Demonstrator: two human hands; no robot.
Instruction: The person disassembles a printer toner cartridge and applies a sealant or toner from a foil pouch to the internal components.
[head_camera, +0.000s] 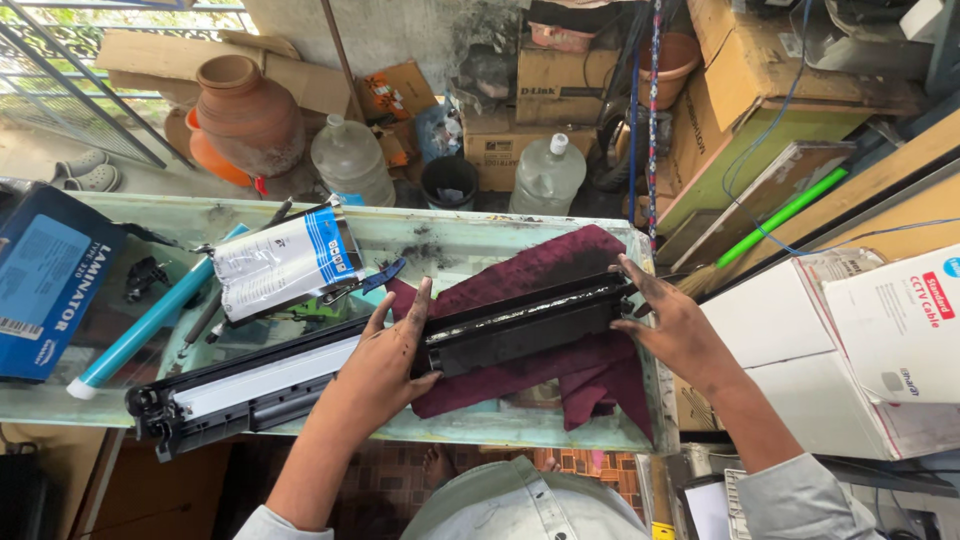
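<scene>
Hands (385, 365) (680, 330) hold long, black, toner-smudged cartridge (520, 325).

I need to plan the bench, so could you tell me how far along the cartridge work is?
Done: the cartridge is apart, with the blue drum lying out and the other half set on the glass table. In hand: left hand and right hand grip the black section over the maroon cloth. Left: the parts remain unjoined.
</scene>
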